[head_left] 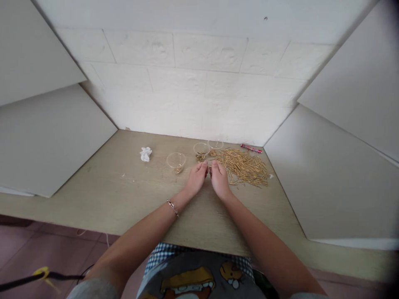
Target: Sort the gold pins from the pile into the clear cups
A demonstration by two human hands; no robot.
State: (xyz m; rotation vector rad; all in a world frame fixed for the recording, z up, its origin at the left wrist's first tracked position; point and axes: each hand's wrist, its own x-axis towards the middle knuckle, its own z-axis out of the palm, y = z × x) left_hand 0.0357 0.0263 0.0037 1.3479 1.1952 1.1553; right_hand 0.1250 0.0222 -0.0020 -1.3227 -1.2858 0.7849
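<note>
My left hand [197, 177] and my right hand [220, 179] meet nearly fingertip to fingertip over the table, thumbs up and fingers curled in. Both are closed in a pinch. A tiny gold-coloured glint shows between them, but what each one holds is hidden by the fingers. Just right of my right hand spreads a heap of thin gold-coloured metal pins [245, 166]. A clear round cup [201, 148] with small metallic parts in it stands right behind my hands. Left of my left hand is another clear cup [176, 159] with a few small gold pieces.
A third clear container [215, 144] stands near the wall. A red marker-like tube [251, 148] lies behind the heap. Crumpled white tissue [145, 154] sits on the left of the table [93, 191]. White panels [52, 145] close off both sides, with a white wall behind.
</note>
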